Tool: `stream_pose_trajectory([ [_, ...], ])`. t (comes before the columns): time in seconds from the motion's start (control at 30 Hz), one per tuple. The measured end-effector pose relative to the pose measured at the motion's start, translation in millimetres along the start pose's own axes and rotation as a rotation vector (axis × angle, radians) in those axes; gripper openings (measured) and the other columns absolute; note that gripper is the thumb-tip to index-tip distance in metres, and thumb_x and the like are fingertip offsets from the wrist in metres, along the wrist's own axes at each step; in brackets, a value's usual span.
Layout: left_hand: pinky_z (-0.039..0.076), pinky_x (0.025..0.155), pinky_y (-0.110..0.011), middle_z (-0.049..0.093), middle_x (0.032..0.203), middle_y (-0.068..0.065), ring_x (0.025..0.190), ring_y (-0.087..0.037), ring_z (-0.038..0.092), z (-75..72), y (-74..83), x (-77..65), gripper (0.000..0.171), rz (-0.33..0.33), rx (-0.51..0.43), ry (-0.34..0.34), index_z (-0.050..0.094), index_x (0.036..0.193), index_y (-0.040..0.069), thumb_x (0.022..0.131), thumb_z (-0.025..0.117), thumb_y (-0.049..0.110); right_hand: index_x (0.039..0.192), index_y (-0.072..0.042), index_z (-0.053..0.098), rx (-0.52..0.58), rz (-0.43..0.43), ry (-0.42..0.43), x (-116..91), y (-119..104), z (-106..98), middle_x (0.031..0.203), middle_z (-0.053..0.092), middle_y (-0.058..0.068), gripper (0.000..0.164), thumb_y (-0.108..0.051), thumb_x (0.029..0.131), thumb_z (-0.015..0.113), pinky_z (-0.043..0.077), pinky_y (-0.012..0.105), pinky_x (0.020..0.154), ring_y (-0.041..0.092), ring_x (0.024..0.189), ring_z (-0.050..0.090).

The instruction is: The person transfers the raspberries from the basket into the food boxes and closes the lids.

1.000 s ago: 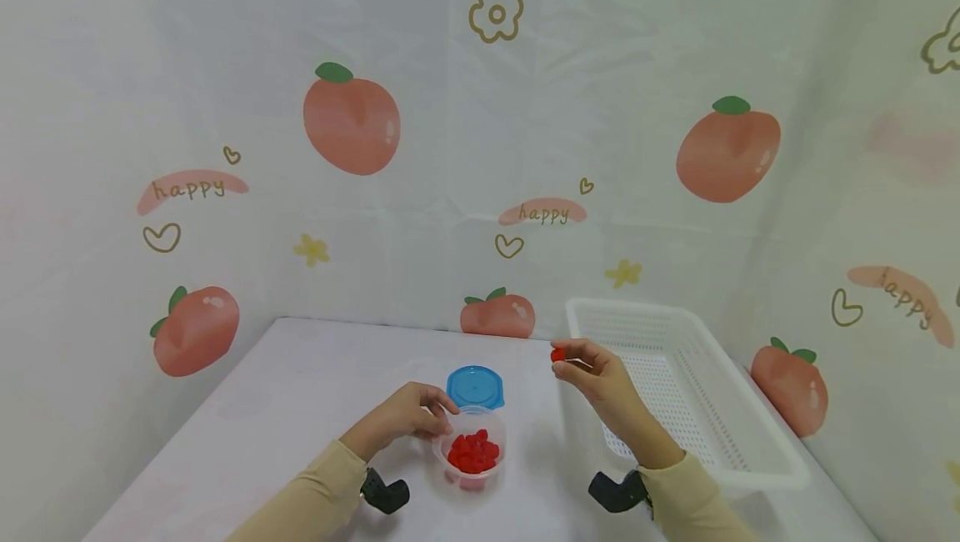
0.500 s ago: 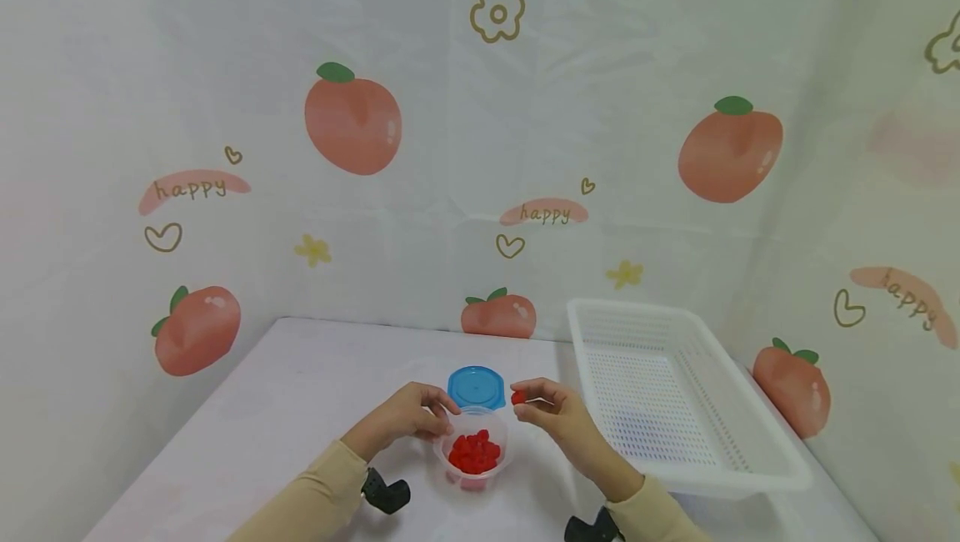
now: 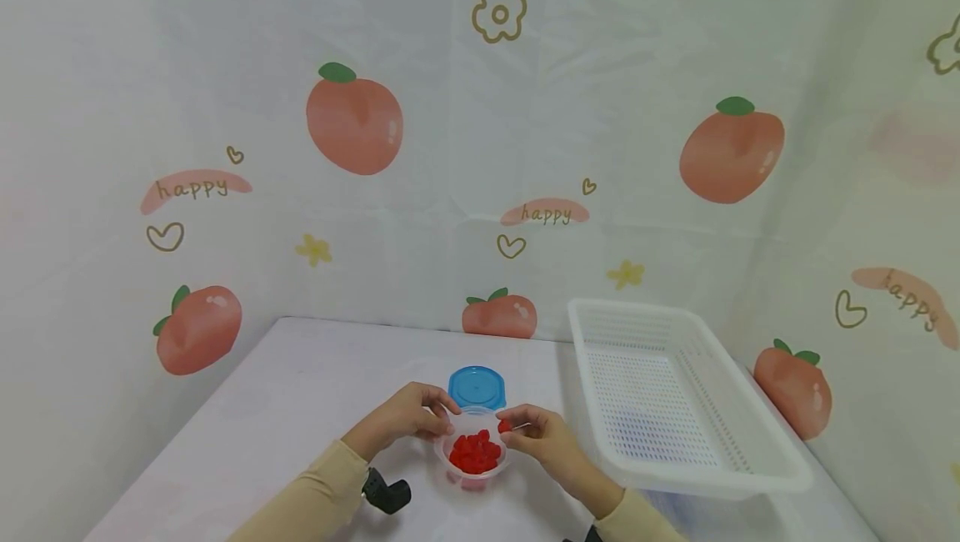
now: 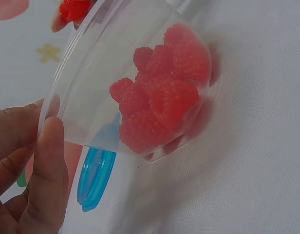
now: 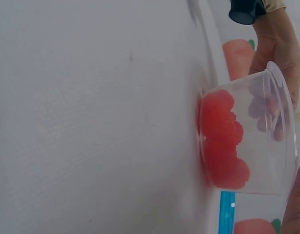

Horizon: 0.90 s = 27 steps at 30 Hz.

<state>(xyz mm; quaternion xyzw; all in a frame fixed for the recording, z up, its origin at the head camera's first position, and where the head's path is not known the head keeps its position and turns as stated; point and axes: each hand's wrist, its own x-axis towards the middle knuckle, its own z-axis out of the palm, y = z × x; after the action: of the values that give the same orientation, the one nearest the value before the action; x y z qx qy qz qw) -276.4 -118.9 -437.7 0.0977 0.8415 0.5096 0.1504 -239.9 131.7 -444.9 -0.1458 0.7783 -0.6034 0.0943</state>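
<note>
A clear plastic tub (image 3: pixel 442 447) stands on the table with several red raspberries (image 4: pixel 159 92) in its bottom. My left hand (image 3: pixel 408 417) pinches the tub's rim on its left side, thumb outside and fingers over the edge, as the left wrist view shows. Between the thumb and fingertips of my right hand (image 3: pixel 546 444) is a single raspberry (image 3: pixel 505 425), held at the tub's right rim. In the left wrist view that raspberry appears just beyond the rim at the top. Only a bit of the right hand enters the right wrist view, at its lower right edge.
A blue lid (image 3: pixel 477 388) lies on the white table (image 3: pixel 337 358) just behind the tub. To the right stands a large white perforated basket (image 3: pixel 660 400). A printed cloth (image 3: pixel 420 217) hangs behind the table.
My right hand has moved left and down from beside the basket to the tub's rim, carrying the raspberry. The left hand has stayed on the tub.
</note>
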Motion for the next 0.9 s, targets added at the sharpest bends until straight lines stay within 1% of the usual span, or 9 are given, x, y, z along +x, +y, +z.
stream_pose_trajectory([
  [0.27,0.058,0.066,-0.028,0.061,0.081,-0.005,0.065,-0.015,0.060,-2.1,0.2,0.4,0.026,0.009,-0.002,-0.016,0.069,0.106,0.003,0.082,0.076,0.010,0.119,0.003,0.062,-0.022,-0.027,-0.014,0.6,-0.3,0.7,0.110,0.067,0.015,0.036,-0.015,0.089,0.070,0.057,0.025,0.080,0.014,0.085,0.063],
  [0.5,0.058,0.066,-0.028,0.061,0.082,-0.005,0.065,-0.015,0.061,-2.0,-0.8,1.0,0.025,0.007,0.000,-0.015,0.069,0.105,0.004,0.082,0.076,0.010,0.119,0.003,0.062,-0.012,0.001,-0.028,1.4,-2.2,1.0,0.107,0.068,0.013,0.037,-0.014,0.088,0.070,0.057,0.024,0.079,0.013,0.083,0.062],
  [0.67,0.058,0.066,-0.028,0.061,0.081,-0.005,0.065,-0.015,0.061,-1.4,-1.7,1.4,0.024,0.007,0.003,-0.012,0.070,0.103,0.006,0.081,0.076,0.010,0.119,0.003,0.063,-0.027,0.016,-0.022,2.9,-0.9,2.0,0.105,0.069,0.014,0.035,-0.011,0.088,0.070,0.057,0.025,0.078,0.014,0.080,0.061],
  [0.77,0.058,0.065,-0.028,0.061,0.081,-0.005,0.064,-0.014,0.061,-1.2,-1.5,1.5,0.023,0.008,0.003,-0.013,0.070,0.103,0.006,0.081,0.077,0.010,0.118,0.004,0.063,-0.020,0.012,-0.023,2.6,-0.8,2.3,0.106,0.068,0.018,0.033,-0.008,0.088,0.069,0.058,0.026,0.078,0.014,0.082,0.062],
  [0.9,0.058,0.065,-0.028,0.061,0.080,-0.005,0.064,-0.014,0.060,-1.2,-1.6,1.7,0.023,0.012,-0.002,-0.017,0.070,0.103,0.006,0.081,0.077,0.010,0.117,0.006,0.062,0.002,-0.013,-0.034,0.6,-2.9,1.5,0.105,0.066,0.022,0.032,-0.006,0.088,0.068,0.057,0.022,0.076,0.015,0.084,0.063],
])
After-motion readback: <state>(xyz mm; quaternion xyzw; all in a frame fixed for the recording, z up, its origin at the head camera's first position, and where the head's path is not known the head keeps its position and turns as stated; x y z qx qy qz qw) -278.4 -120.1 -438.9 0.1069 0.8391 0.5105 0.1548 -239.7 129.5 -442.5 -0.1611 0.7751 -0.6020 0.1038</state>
